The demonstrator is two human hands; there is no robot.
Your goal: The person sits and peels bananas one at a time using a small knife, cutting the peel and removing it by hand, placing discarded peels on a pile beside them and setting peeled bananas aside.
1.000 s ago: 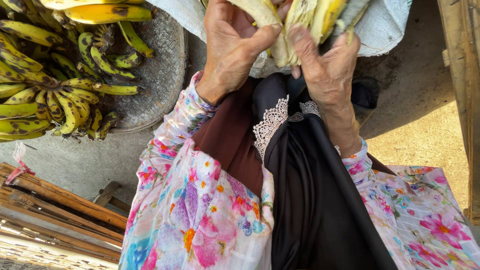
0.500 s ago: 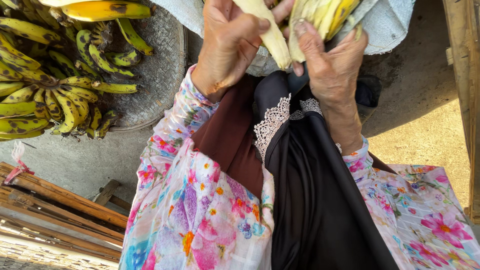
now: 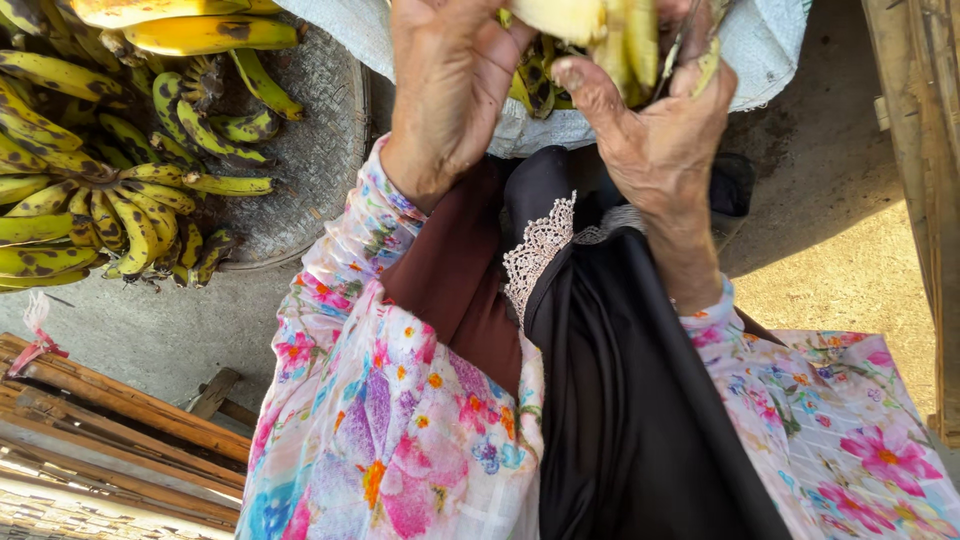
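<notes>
My left hand is closed around a pale peeled banana at the top edge of the view. Beside it, my right hand grips strips of yellow banana peel hanging from the same fruit, thumb pressed against them. Both hands work over a white woven sack spread on the ground, where more dark-spotted bananas lie under the fingers. Much of the fruit is cut off by the frame's top.
A round woven tray at the left holds several bunches of ripe, spotted bananas. Wooden planks lie at the lower left, a wooden post stands at the right. My floral sleeves and dark cloth fill the middle.
Both hands have risen towards the top edge with the banana. More peel has come away, and the bare pale flesh now shows above my left hand.
</notes>
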